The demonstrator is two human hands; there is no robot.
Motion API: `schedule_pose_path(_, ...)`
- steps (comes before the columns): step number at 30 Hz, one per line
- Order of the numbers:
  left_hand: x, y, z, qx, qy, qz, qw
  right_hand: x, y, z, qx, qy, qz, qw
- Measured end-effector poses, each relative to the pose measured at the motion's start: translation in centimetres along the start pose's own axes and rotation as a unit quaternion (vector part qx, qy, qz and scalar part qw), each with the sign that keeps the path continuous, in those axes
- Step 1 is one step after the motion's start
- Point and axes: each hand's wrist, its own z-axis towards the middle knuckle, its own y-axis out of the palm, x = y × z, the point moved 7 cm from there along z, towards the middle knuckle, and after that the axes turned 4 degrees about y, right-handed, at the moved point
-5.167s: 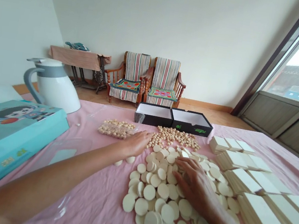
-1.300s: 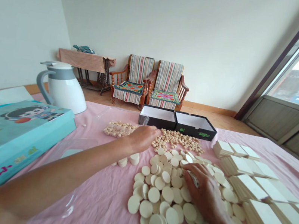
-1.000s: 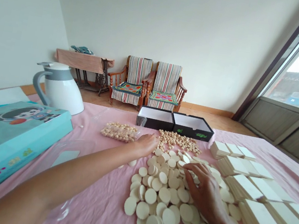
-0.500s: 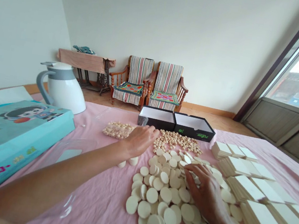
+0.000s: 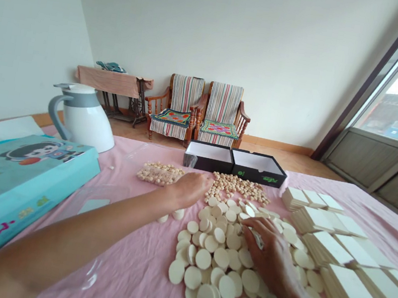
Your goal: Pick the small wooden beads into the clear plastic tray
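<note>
My left hand [image 5: 192, 189] is closed, fingertips at the left edge of a loose heap of small wooden beads [image 5: 234, 187]; anything in its fingers is hidden. Behind its wrist lies a clear tray of similar beads [image 5: 159, 174]. My right hand [image 5: 268, 240] curls over the pile of round pale wooden discs [image 5: 221, 258], its thumb and fingers closed around a few discs [image 5: 257, 239]. A few stacked discs [image 5: 178, 213] show just under my left forearm.
Stacks of rectangular wooden pieces [image 5: 350, 289] stand at the right. Behind the beads are two open black box halves [image 5: 258, 169]. A blue box [image 5: 26, 187] and a white jug [image 5: 88, 119] occupy the left of the pink cloth [image 5: 133, 279].
My left hand has dipped slightly at the edge of the beads. My right hand has shifted slightly left, and the discs in its fingers now show more.
</note>
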Motion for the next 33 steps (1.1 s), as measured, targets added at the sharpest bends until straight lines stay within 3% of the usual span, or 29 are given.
schedule_pose_path(5, 0.5, 3.6, 3.1, -0.053, -0.036, 0.009, 0.998, 0.1, -0.7, 0.1, 0.016, -0.005, 0.007, 1.0)
schedule_pose_path(11, -0.8, 4.8, 4.4, -0.059, -0.069, 0.014, 0.996, 0.3, -1.0, 0.2, 0.013, 0.006, 0.013, 1.0)
schedule_pose_path(15, 0.1, 3.7, 3.5, -0.04, -0.052, 0.018, 0.998, 0.5, -0.8, 0.2, 0.004, 0.013, 0.012, 1.0)
schedule_pose_path(19, 1.1, -0.1, 1.3, 0.03, -0.005, 0.047, 0.998, 0.5, -0.6, 0.2, -0.001, 0.01, 0.012, 1.0)
schedule_pose_path(23, -0.9, -4.2, -1.1, 0.106, -0.037, 0.109, 0.988, 0.3, -0.5, 0.1, -0.001, 0.007, 0.009, 1.0)
schedule_pose_path(26, -2.9, -5.6, -2.2, 0.137, -0.083, 0.142, 0.977, 0.2, -0.4, 0.0, 0.002, 0.005, 0.007, 1.0)
schedule_pose_path(29, -2.8, -5.1, -2.3, 0.143, -0.061, 0.116, 0.981, 0.2, -0.3, 0.0, 0.001, 0.001, 0.006, 1.0)
schedule_pose_path(33, -0.8, -1.2, -0.9, 0.046, 0.001, -0.01, 0.999, 0.3, -0.2, 0.0, 0.0, 0.004, 0.007, 1.0)
